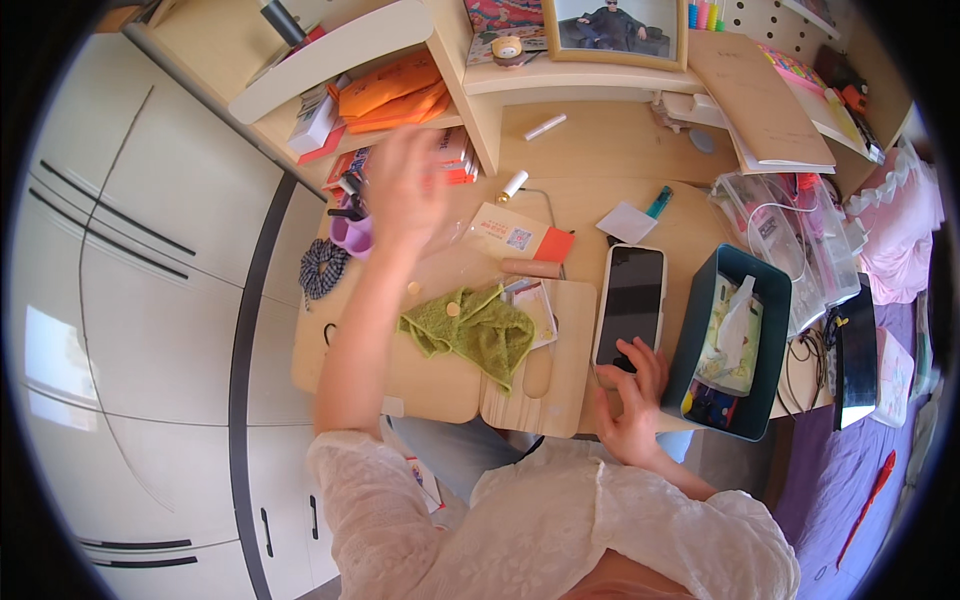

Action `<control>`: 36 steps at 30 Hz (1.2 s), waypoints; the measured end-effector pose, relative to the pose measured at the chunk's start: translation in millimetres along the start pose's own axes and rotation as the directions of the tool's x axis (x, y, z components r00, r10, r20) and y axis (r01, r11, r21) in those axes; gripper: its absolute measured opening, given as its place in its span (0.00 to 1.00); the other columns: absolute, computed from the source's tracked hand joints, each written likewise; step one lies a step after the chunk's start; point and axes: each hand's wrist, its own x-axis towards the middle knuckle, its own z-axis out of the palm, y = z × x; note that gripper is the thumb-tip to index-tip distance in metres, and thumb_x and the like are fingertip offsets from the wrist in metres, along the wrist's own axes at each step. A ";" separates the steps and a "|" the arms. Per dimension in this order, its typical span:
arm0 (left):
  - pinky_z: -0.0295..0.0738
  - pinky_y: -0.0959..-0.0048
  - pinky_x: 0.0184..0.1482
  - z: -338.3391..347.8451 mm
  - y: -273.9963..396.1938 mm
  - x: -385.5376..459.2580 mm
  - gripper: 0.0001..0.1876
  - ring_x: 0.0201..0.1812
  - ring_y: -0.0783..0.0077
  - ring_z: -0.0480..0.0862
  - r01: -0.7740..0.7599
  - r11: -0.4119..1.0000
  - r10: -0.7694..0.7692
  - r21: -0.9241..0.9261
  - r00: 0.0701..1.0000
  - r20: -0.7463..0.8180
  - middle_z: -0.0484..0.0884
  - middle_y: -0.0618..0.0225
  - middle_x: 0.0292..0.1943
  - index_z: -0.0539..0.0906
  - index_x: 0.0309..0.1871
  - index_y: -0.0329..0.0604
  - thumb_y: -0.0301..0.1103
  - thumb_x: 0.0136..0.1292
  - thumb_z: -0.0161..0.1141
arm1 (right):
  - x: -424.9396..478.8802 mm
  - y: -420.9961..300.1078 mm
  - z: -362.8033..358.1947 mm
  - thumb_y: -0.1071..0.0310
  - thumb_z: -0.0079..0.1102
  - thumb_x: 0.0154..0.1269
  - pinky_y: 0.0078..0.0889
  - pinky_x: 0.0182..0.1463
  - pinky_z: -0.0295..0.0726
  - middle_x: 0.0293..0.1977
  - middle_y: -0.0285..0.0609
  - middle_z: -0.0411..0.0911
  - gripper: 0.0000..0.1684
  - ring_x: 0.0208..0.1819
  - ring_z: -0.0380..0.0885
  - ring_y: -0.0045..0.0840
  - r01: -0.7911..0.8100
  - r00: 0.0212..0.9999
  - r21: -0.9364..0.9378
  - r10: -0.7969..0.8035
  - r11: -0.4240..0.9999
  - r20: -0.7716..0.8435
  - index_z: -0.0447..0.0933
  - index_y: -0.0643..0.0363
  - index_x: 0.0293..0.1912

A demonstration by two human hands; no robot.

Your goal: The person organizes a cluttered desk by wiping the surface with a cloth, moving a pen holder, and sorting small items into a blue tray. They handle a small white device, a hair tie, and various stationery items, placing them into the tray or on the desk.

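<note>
My left hand [409,191] is raised over the left part of the desk, blurred by motion. It is nearest a purple holder [351,234] with dark-handled items in it; whether it grips anything is hidden. My right hand [634,405] has its fingers apart, fingertips over the lower end of a smartphone [634,300] with a dark screen and pale case. A crumpled green cloth [476,330] lies between my arms, partly over a wooden board [574,360]. A small round beige piece [453,309] rests on the cloth, and a similar piece [414,288] lies beside it.
A dark green bin [780,315] holding a tissue pack [731,337] stands right of the phone. A brownish-pink tube [531,268], a printed card [495,229] and a white capped bottle [514,184] lie farther back. A checked scrunchie [322,268] sits left. Shelves [577,77] border the back.
</note>
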 end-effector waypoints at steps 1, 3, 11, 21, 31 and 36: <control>0.72 0.62 0.56 21.0 21.1 6.7 0.12 0.52 0.52 0.77 -0.062 0.996 0.068 -0.064 0.993 0.099 0.78 0.56 0.49 0.79 0.48 0.39 0.30 0.60 0.58 | -0.3 0.6 -0.9 0.75 0.61 0.51 0.60 0.68 0.51 0.59 0.48 0.67 0.16 0.65 0.61 0.48 -0.007 1.000 -0.013 0.007 1.000 -0.005 0.78 0.57 0.43; 0.72 0.62 0.55 71.7 41.2 14.8 0.13 0.52 0.52 0.77 -0.018 0.976 0.069 -0.216 0.970 0.233 0.78 0.56 0.48 0.79 0.48 0.40 0.30 0.60 0.58 | 0.5 -1.0 -2.1 0.75 0.61 0.50 0.60 0.68 0.52 0.59 0.49 0.67 0.17 0.65 0.61 0.48 -0.002 1.000 -0.020 0.002 1.000 -0.004 0.78 0.57 0.44; 0.76 0.60 0.53 242.9 14.6 30.4 0.15 0.51 0.52 0.79 0.362 0.928 -0.334 0.083 0.715 0.615 0.79 0.55 0.50 0.79 0.51 0.41 0.28 0.60 0.54 | 0.4 4.8 -1.8 0.73 0.62 0.51 0.62 0.67 0.52 0.59 0.52 0.66 0.18 0.65 0.61 0.49 -0.014 1.000 -0.006 0.014 1.000 0.013 0.78 0.58 0.45; 0.77 0.62 0.50 171.6 36.5 -10.8 0.08 0.48 0.54 0.80 0.219 0.967 -0.120 -0.131 0.843 0.525 0.81 0.56 0.45 0.82 0.38 0.38 0.20 0.56 0.56 | 2.9 3.0 -1.8 0.71 0.62 0.52 0.65 0.68 0.48 0.61 0.51 0.64 0.20 0.66 0.58 0.50 -0.001 0.995 -0.014 0.002 1.000 0.095 0.76 0.57 0.47; 0.72 0.62 0.57 -26.8 29.0 -99.6 0.19 0.56 0.52 0.74 0.264 0.945 -0.103 -0.194 0.802 0.588 0.77 0.56 0.52 0.80 0.50 0.41 0.30 0.54 0.66 | -0.9 -0.4 0.0 0.76 0.59 0.50 0.57 0.70 0.50 0.61 0.52 0.66 0.18 0.67 0.58 0.51 -0.029 0.999 0.020 0.029 0.999 -0.014 0.76 0.58 0.44; 0.73 0.63 0.53 -58.1 42.2 -150.8 0.20 0.52 0.52 0.75 0.309 0.946 -0.175 -0.095 0.737 0.653 0.77 0.57 0.47 0.80 0.49 0.41 0.29 0.50 0.69 | 0.4 -4.2 2.6 0.78 0.59 0.50 0.51 0.69 0.55 0.59 0.51 0.67 0.18 0.66 0.60 0.50 -0.006 0.999 -0.007 0.005 1.000 -0.054 0.76 0.59 0.44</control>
